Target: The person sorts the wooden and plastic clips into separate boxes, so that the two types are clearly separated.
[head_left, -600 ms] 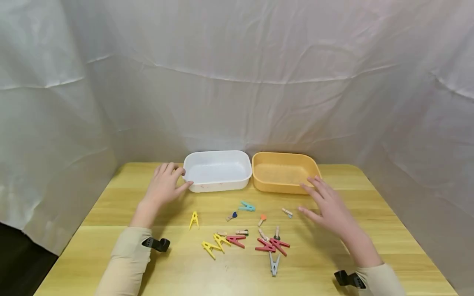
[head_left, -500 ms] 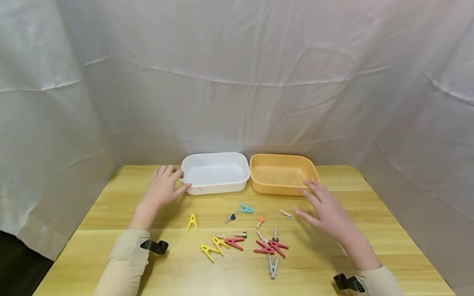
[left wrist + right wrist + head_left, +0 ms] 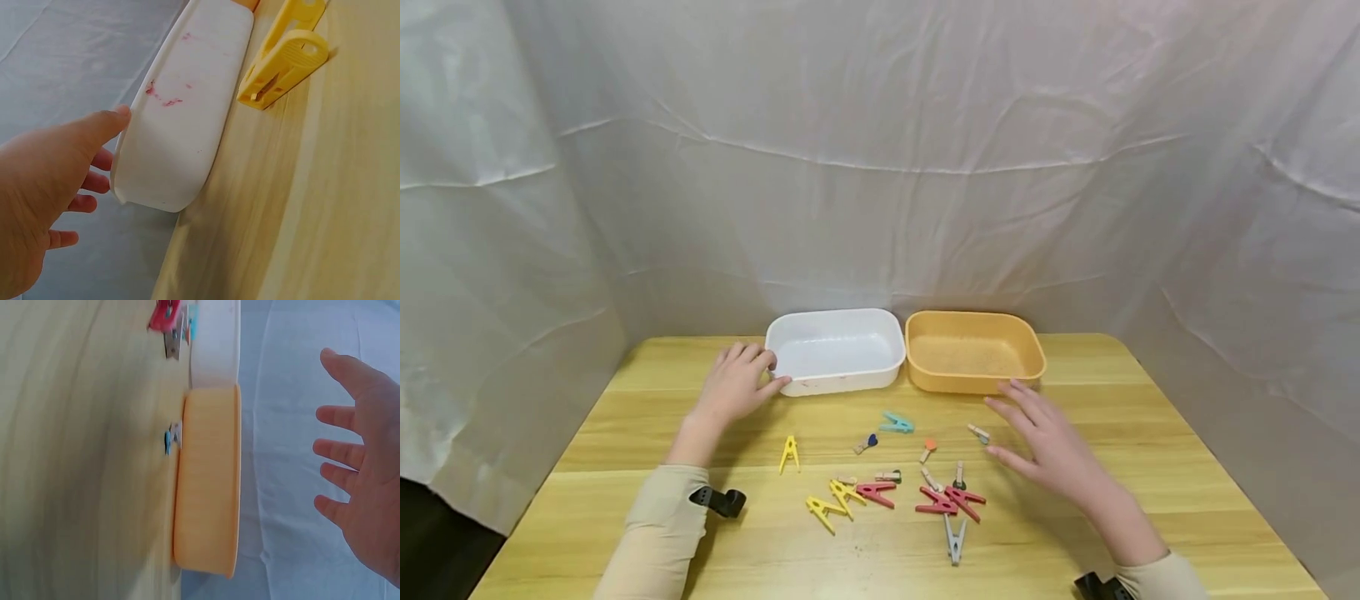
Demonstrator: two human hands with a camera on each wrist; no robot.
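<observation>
- A scatter of coloured clothespins lies nearest on the wooden table.
- The right hand, fingers spread and holding nothing, hovers just beside them.
- The left hand, relaxed, touches the white tub; the orange tub stands beside it.

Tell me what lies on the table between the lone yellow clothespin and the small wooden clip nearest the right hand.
In the head view, between the yellow clothespin and the wooden clip lie a blue-tipped clip, a teal clothespin and an orange-tipped clip.

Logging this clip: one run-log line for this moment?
left hand: touches white tub corner | right hand: open, above table near clothespins | orange tub: empty
</observation>
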